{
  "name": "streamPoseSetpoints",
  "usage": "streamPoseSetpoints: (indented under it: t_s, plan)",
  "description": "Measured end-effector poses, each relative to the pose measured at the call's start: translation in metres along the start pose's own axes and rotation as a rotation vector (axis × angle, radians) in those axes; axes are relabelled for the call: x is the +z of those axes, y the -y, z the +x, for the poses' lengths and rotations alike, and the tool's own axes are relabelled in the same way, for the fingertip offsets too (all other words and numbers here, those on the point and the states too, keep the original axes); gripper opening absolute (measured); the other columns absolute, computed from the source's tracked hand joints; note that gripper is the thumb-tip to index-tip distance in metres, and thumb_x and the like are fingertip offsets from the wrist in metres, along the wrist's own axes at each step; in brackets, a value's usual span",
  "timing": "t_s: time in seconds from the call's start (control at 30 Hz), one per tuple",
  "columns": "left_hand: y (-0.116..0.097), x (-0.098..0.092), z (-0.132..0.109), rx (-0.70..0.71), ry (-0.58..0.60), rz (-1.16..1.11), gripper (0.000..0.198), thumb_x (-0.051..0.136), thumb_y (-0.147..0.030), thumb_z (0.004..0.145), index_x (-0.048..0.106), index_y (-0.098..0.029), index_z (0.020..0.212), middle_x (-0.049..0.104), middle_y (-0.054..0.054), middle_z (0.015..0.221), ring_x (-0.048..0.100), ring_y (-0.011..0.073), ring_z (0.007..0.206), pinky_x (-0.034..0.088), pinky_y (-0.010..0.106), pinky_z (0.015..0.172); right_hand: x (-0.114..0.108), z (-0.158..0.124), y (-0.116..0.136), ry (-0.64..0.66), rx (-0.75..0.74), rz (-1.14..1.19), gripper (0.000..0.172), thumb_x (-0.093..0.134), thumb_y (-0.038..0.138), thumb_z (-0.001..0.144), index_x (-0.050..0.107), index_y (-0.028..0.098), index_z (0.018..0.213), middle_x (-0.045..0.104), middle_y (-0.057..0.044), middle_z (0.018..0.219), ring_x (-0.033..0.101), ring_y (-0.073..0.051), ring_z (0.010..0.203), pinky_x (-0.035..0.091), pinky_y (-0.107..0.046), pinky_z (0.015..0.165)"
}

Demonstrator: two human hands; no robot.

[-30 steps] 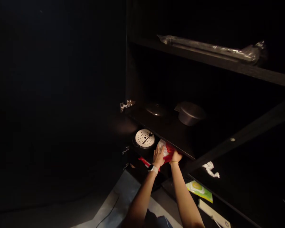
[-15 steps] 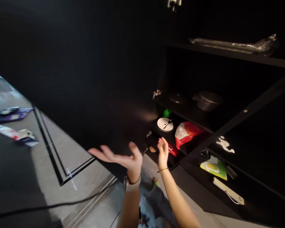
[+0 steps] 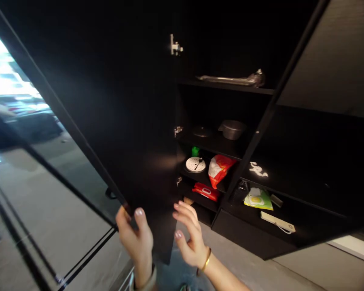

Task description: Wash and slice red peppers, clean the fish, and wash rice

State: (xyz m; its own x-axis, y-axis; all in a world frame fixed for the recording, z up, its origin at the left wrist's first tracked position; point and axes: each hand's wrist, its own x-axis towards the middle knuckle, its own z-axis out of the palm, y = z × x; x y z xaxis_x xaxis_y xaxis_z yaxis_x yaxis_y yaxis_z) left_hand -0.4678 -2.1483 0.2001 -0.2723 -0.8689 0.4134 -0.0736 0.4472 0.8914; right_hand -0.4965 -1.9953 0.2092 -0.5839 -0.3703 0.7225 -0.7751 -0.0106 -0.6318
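A tall black cabinet door [image 3: 121, 101] stands swung out, its inner face towards me. At the lower outer edge of this door is my left hand [image 3: 136, 238], fingers curled round the edge and thumb on the inner side. My right hand [image 3: 191, 236] is raised to the right of the door, fingers apart and slightly bent, holding nothing. Beyond it the lower cabinet shelves hold a red packet of wipes [image 3: 206, 191], a white perforated disc [image 3: 195, 164] with a dark utensil on it, and a red and white bag [image 3: 220, 169].
A dark pot [image 3: 233, 129] and a lid [image 3: 202, 131] sit on the middle shelf, with a plastic-wrapped item [image 3: 232, 80] above. The right section holds a green wipes pack [image 3: 259, 200], a pale power strip [image 3: 278, 222] and white scraps [image 3: 257, 169]. Metal hinges [image 3: 178, 131] line the door's inner side.
My left hand has gone from spread in the air to the door's edge. The right hand has come lower and turned. My view has shifted, showing more of the cabinet's right section.
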Motion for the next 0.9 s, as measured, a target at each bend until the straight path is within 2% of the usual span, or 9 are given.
streamPoseSetpoints:
  t_s: [0.07, 0.13, 0.2, 0.3, 0.37, 0.43, 0.53, 0.73, 0.9]
  plan:
    - [-0.014, 0.007, -0.044, 0.073, 0.172, 0.048, 0.058, 0.048, -0.051, 0.088, 0.049, -0.018, 0.136, 0.065, 0.016, 0.115, 0.063, 0.0299, 0.104, 0.050, 0.042, 0.088, -0.023, -0.014, -0.005, -0.130, 0.049, -0.070, 0.043, 0.037, 0.031, 0.097, 0.044, 0.030, 0.139, 0.052, -0.008, 0.140, 0.041, -0.026, 0.135, 0.039, -0.053, 0.107]
    - [-0.026, 0.027, -0.081, 0.218, 0.337, 0.024, 0.057, 0.044, -0.045, 0.090, 0.042, -0.023, 0.143, 0.063, 0.014, 0.124, 0.062, 0.0294, 0.110, 0.052, 0.041, 0.087, -0.049, -0.019, -0.013, -0.232, 0.069, -0.175, 0.047, 0.031, 0.033, 0.098, 0.039, 0.029, 0.144, 0.046, -0.008, 0.146, 0.037, -0.027, 0.138, 0.038, -0.055, 0.108]
    - [-0.040, 0.063, -0.109, 0.387, 0.528, -0.029, 0.060, 0.040, -0.040, 0.092, 0.030, -0.025, 0.150, 0.055, 0.013, 0.137, 0.056, 0.0268, 0.122, 0.051, 0.040, 0.094, -0.082, -0.013, -0.024, -0.231, 0.023, -0.328, 0.050, 0.029, 0.033, 0.098, 0.034, 0.029, 0.148, 0.041, -0.007, 0.150, 0.030, -0.029, 0.142, 0.034, -0.057, 0.110]
    - [-0.068, 0.142, -0.143, 0.644, 0.727, -0.095, 0.061, 0.031, -0.034, 0.094, 0.022, -0.018, 0.152, 0.041, 0.012, 0.150, 0.035, 0.0237, 0.140, 0.037, 0.041, 0.111, -0.146, 0.011, -0.051, -0.062, -0.042, -0.623, 0.053, 0.034, 0.032, 0.095, 0.034, 0.027, 0.148, 0.038, -0.005, 0.152, 0.021, -0.031, 0.145, 0.019, -0.060, 0.115]
    - [-0.089, 0.198, -0.163, 0.707, 0.745, -0.041, 0.061, 0.034, -0.033, 0.093, 0.027, -0.012, 0.150, 0.034, 0.015, 0.153, 0.020, 0.0261, 0.146, 0.027, 0.046, 0.117, -0.192, 0.030, -0.076, 0.063, 0.008, -0.796, 0.057, 0.040, 0.033, 0.094, 0.031, 0.020, 0.150, 0.035, -0.008, 0.153, 0.020, -0.031, 0.145, 0.010, -0.060, 0.117]
    - [-0.109, 0.244, -0.180, 0.701, 0.723, 0.066, 0.062, 0.033, -0.028, 0.093, 0.026, -0.007, 0.150, 0.027, 0.018, 0.155, 0.016, 0.0273, 0.147, 0.019, 0.048, 0.118, -0.231, 0.047, -0.102, 0.161, 0.026, -0.903, 0.056, 0.039, 0.031, 0.096, 0.030, 0.017, 0.150, 0.033, -0.009, 0.154, 0.021, -0.027, 0.145, 0.006, -0.057, 0.119]
    - [-0.133, 0.292, -0.196, 0.699, 0.676, 0.146, 0.064, 0.033, -0.025, 0.092, 0.021, -0.001, 0.150, 0.021, 0.022, 0.156, 0.014, 0.0282, 0.147, 0.019, 0.047, 0.118, -0.271, 0.067, -0.137, 0.277, -0.035, -0.995, 0.054, 0.035, 0.027, 0.097, 0.029, 0.013, 0.149, 0.032, -0.011, 0.154, 0.019, -0.022, 0.146, 0.005, -0.050, 0.121]
    - [-0.160, 0.343, -0.198, 0.670, 0.711, 0.206, 0.066, 0.034, -0.028, 0.092, 0.021, 0.003, 0.149, 0.018, 0.024, 0.156, 0.015, 0.0280, 0.147, 0.017, 0.044, 0.119, -0.301, 0.101, -0.181, 0.338, -0.002, -1.123, 0.052, 0.030, 0.022, 0.097, 0.033, 0.000, 0.144, 0.034, -0.018, 0.152, 0.014, -0.020, 0.147, 0.005, -0.047, 0.122]
    - [-0.174, 0.367, -0.201, 0.599, 0.758, 0.202, 0.065, 0.031, -0.028, 0.093, 0.020, 0.004, 0.148, 0.011, 0.024, 0.157, 0.005, 0.0300, 0.147, 0.024, 0.045, 0.116, -0.313, 0.117, -0.199, 0.394, 0.023, -1.164, 0.052, 0.035, 0.017, 0.093, 0.038, 0.007, 0.143, 0.036, -0.013, 0.152, 0.015, -0.020, 0.147, 0.007, -0.045, 0.121]
